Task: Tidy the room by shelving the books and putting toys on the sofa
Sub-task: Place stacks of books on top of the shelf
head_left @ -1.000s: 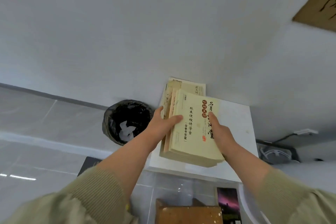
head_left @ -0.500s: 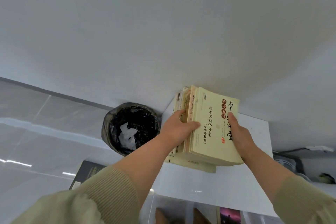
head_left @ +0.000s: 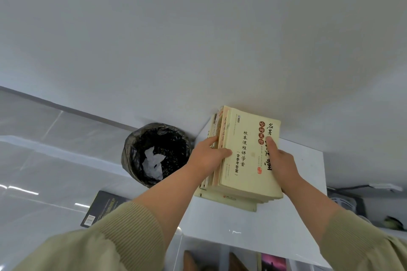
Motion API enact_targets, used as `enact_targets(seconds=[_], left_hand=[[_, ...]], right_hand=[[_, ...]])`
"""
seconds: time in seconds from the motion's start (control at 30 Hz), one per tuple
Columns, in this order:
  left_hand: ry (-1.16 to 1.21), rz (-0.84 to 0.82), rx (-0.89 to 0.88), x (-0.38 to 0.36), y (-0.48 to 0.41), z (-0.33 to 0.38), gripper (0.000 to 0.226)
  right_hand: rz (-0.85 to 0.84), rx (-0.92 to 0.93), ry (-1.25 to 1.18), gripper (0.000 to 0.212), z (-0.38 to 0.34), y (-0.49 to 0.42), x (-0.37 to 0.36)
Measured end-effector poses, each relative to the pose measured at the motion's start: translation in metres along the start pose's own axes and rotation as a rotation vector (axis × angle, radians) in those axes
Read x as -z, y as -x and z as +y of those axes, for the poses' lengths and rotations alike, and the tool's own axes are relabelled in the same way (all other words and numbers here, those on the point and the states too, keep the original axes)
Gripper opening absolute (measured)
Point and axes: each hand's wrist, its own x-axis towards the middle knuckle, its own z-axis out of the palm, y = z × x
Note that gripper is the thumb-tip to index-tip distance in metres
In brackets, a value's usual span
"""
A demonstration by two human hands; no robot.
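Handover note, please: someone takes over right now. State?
Left hand: grips the books' left side, thumb on the top cover.
Right hand: grips their right side.
Books: stacked flat on the white shelf top, against the wall.
Done: this stack is up.
To do: release it; shelve the dark book on the floor by the bin; toys, sofa not in view.
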Motion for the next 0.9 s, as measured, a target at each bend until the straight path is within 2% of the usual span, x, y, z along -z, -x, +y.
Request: enact_targets(seconds=[0.1,0.17,0.27,0.3,0.4,0.5,0.63,0.9], left_hand=[[-0.028,-0.002,-0.038,0.002,0.0,0.004,0.05],[-0.103,0.011,-0.062,0.004,0.002,0.006,0.045],[-0.442,0.063,-0.121,0.005,0.005,0.009,0.036],[-0.452,0.064,-0.112,0.005,0.005,0.008,0.036],[-0.227,-0.023,0.038,0.002,0.007,0.008,0.046],[-0.176,-0.041,0.121,-0.003,0.004,0.005,0.048],[-0.101,-0.033,0.16,-0.004,0.0,0.008,0.046],[0.059,-0.006,0.188,0.004,-0.002,-0.006,0.049]], right_hand=[[0.012,0.013,0.13,0.058,-0.004,-0.003,-0.002],[0.028,0.022,0.299,0.062,-0.006,-0.007,0.0],[0.021,0.004,0.467,0.066,-0.01,-0.006,0.004],[-0.023,-0.041,0.404,0.064,-0.011,-0.004,0.005],[-0.216,-0.236,0.099,0.049,-0.009,0.008,0.012],[-0.34,-0.314,-0.033,0.044,-0.001,0.008,0.021],[-0.36,-0.332,-0.153,0.041,0.002,0.004,0.024],[-0.391,-0.376,-0.217,0.053,0.011,0.002,0.027]])
